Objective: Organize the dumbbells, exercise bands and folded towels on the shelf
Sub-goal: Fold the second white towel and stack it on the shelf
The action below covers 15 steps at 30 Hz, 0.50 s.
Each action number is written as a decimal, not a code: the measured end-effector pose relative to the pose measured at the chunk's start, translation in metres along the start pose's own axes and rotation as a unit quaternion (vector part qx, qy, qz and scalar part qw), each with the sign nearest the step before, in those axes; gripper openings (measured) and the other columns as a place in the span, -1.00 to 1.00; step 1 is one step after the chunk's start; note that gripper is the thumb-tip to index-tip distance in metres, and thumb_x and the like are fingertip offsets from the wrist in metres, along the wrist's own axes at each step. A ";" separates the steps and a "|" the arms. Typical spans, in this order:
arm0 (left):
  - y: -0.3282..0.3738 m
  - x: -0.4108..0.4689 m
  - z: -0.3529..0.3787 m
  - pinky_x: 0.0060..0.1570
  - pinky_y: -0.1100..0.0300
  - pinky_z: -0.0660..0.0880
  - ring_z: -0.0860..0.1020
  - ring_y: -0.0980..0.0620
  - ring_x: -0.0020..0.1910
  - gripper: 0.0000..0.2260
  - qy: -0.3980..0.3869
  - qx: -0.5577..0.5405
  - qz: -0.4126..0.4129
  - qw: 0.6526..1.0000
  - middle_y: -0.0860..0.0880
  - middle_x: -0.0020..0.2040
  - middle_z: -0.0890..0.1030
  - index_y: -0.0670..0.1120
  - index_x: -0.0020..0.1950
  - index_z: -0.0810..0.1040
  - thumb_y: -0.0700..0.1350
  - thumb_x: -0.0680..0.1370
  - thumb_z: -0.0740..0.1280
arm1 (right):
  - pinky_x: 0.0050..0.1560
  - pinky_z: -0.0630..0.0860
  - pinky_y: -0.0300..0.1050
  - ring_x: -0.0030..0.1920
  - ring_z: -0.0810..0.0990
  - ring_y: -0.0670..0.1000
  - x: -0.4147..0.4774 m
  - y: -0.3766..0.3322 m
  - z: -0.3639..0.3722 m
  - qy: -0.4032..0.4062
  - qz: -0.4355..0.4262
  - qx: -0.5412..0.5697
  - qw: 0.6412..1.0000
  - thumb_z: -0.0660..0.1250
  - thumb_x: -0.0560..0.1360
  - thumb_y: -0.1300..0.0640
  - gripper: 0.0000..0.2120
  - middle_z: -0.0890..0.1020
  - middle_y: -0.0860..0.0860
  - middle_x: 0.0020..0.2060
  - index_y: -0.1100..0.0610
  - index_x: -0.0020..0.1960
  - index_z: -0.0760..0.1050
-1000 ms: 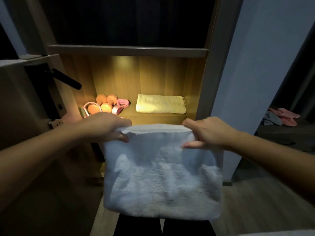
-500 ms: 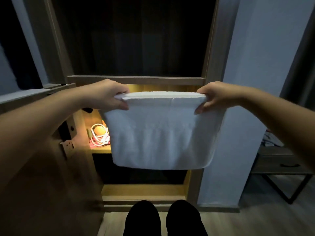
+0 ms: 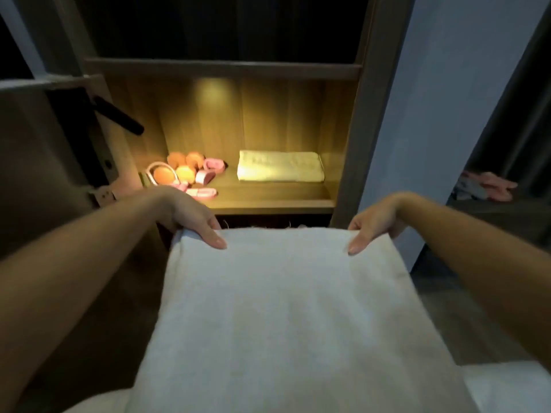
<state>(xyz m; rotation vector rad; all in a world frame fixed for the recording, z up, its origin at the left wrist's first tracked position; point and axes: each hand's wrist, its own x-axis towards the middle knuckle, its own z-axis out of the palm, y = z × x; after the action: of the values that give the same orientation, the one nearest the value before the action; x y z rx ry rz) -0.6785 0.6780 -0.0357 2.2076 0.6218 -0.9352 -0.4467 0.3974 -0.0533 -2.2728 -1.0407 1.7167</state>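
white towel (image 3: 283,308) pinched by left hand (image 3: 190,216), right hand (image 3: 378,222) fingers (image 3: 356,247); one folded towel (image 3: 280,166) on shelf (image 3: 268,195)

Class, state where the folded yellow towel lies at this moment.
In the head view, the folded yellow towel lies on the right side of the lit wooden shelf, to the right of the orange dumbbells and pink bands.

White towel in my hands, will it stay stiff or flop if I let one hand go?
Likely floppy: the white towel is soft cloth, held taut only where the left hand and right hand pinch its far corners, so a freed corner would probably sag. It seems light, since finger pinches carry it. Its fuzzy surface should not slip easily.
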 end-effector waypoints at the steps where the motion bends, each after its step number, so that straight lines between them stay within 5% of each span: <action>1: -0.011 0.026 0.016 -0.14 0.21 0.59 0.68 0.02 -0.09 -0.62 -0.012 -0.022 -0.004 1.000 -0.06 -0.02 0.71 -0.13 0.05 0.64 0.04 0.31 0.50 | 0.00 0.60 -0.09 0.05 0.68 0.07 0.025 0.012 0.011 0.004 0.028 0.012 1.000 0.57 0.29 0.00 -0.42 0.67 0.13 0.10 0.26 0.21 0.54; 6: -0.070 0.123 0.080 0.00 0.16 0.49 0.60 -0.13 0.07 -0.66 0.158 -0.142 -0.009 0.977 -0.15 0.04 0.64 -0.17 0.10 0.62 0.06 0.48 0.45 | -0.18 0.61 -0.14 -0.07 0.64 0.06 0.105 0.071 0.044 0.148 0.107 0.197 0.963 0.52 0.39 0.11 -0.65 0.67 0.11 0.03 0.23 0.11 0.58; 9: -0.086 0.158 0.107 0.14 0.01 0.49 0.58 -0.22 0.09 -0.61 0.256 -0.350 -0.095 0.896 -0.24 0.05 0.63 -0.23 0.19 0.58 0.03 0.52 0.43 | -0.15 0.57 0.01 -0.09 0.64 0.15 0.128 0.084 0.063 0.203 0.102 0.386 0.894 0.44 0.46 0.25 -0.65 0.67 0.16 -0.02 0.28 0.22 0.52; 12: -0.076 0.167 0.123 0.37 0.01 0.28 0.37 -0.19 0.39 -0.47 0.268 -0.450 -0.092 0.847 -0.18 0.41 0.41 -0.19 0.49 0.31 0.08 0.62 0.25 | -0.01 0.51 0.08 -0.13 0.59 0.16 0.143 0.074 0.080 0.246 0.102 0.485 0.833 0.36 0.55 0.13 -0.78 0.63 0.15 -0.13 0.23 0.13 0.51; 13: -0.074 0.173 0.127 0.40 0.01 0.20 0.28 -0.18 0.46 -0.45 0.275 -0.554 -0.107 0.778 -0.16 0.48 0.32 -0.17 0.54 0.22 0.07 0.64 0.21 | 0.03 0.49 0.08 -0.13 0.58 0.15 0.144 0.071 0.087 0.261 0.111 0.493 0.822 0.33 0.56 0.06 -0.77 0.62 0.14 -0.14 0.21 0.09 0.51; 14: -0.072 0.177 0.130 0.39 0.00 0.19 0.25 -0.18 0.48 -0.42 0.259 -0.568 -0.128 0.771 -0.15 0.51 0.28 -0.16 0.56 0.18 0.10 0.63 0.22 | 0.01 0.48 0.06 -0.15 0.57 0.13 0.144 0.070 0.093 0.275 0.122 0.499 0.813 0.31 0.58 0.00 -0.76 0.61 0.13 -0.15 0.19 0.04 0.52; 15: -0.078 0.174 0.143 0.36 -0.02 0.24 0.28 -0.20 0.46 -0.37 0.258 -0.474 -0.140 0.830 -0.17 0.50 0.29 -0.17 0.55 0.20 0.16 0.61 0.23 | -0.06 0.47 0.03 -0.16 0.56 0.11 0.145 0.073 0.099 0.288 0.127 0.505 0.804 0.29 0.58 -0.05 -0.74 0.59 0.12 -0.16 0.16 -0.01 0.51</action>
<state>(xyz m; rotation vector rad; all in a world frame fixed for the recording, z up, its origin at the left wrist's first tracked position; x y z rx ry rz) -0.6816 0.6573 -0.2734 1.4228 1.3399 -0.0294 -0.4831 0.3952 -0.2401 -1.9304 0.2995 1.0370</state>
